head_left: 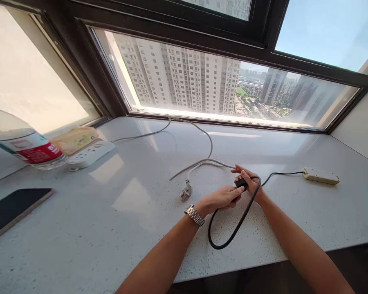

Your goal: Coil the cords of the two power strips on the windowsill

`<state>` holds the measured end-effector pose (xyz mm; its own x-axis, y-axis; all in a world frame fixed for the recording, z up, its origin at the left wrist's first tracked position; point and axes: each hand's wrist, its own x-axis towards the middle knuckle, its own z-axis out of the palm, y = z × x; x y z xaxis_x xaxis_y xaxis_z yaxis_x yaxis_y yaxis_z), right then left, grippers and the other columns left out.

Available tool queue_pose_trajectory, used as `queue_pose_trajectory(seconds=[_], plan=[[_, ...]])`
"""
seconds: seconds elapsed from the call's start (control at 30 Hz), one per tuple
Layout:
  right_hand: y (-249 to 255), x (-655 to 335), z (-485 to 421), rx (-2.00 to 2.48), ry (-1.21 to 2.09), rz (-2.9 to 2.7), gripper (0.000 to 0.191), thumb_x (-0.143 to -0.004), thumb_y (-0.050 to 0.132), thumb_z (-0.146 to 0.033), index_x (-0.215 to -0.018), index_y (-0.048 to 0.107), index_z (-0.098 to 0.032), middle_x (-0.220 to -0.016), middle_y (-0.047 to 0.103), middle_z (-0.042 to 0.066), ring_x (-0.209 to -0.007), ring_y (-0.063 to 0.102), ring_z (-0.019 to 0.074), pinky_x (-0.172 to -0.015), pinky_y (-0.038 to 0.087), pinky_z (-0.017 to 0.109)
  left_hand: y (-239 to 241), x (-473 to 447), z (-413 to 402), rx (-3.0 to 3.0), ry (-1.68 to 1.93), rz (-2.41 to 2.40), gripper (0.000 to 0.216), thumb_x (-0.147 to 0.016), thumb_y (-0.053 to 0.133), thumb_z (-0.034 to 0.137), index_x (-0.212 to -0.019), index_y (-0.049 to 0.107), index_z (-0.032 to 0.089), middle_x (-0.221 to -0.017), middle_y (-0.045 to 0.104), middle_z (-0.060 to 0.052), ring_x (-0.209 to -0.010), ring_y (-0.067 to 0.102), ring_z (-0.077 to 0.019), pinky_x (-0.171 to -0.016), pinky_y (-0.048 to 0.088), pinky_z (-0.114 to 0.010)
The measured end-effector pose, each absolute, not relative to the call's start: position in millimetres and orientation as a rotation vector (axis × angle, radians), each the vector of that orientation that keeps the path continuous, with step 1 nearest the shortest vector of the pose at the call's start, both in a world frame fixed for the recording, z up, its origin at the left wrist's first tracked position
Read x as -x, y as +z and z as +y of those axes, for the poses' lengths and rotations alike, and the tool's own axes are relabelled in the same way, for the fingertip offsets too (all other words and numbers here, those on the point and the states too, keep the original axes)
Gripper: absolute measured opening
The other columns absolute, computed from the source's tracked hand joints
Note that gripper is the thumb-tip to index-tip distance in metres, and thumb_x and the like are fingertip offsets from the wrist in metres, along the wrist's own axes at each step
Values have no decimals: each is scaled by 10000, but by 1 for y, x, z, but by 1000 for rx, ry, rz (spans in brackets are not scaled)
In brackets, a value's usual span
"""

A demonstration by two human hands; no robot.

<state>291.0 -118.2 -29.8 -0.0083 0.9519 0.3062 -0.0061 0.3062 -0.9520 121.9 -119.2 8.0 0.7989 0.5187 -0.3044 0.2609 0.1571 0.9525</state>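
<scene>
Your left hand is closed on the black plug over the counter — likely to keep it steady. Your right hand curls close beside it; I can't tell its grip. The black cord loops, maybe because the plug is lifted.

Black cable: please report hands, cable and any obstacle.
Left hand gripping black connector. Right hand beside it. Black cable looped near hands. Grey plug lying left of hands.
</scene>
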Motion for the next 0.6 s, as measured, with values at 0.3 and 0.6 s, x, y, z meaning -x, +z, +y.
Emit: queue_pose_trajectory(seconds=[0.3,0.6], plan=[[-31,-289,-117,1169,1043,-1616,621,-778,465,-728,-734,710,-159,-583,609,36,-485,514,125,-572,447,293,14,-125,-112,-1226,1145,555,539,-735,570,674,-620,498,153,-706,553,-40,-644,507,-125,-560,400,-245],[-17,-306,-120,1200,1157,-1358,293,-657,623,-353,-860,692,-153,-608,472,-10,-534,365,104,-493,283,247,-8,-119,-87,-1007,1087,866,563,-627,665,686,-654,495,150,-493,414,57,-407,400,-58,-433,363,-202]])
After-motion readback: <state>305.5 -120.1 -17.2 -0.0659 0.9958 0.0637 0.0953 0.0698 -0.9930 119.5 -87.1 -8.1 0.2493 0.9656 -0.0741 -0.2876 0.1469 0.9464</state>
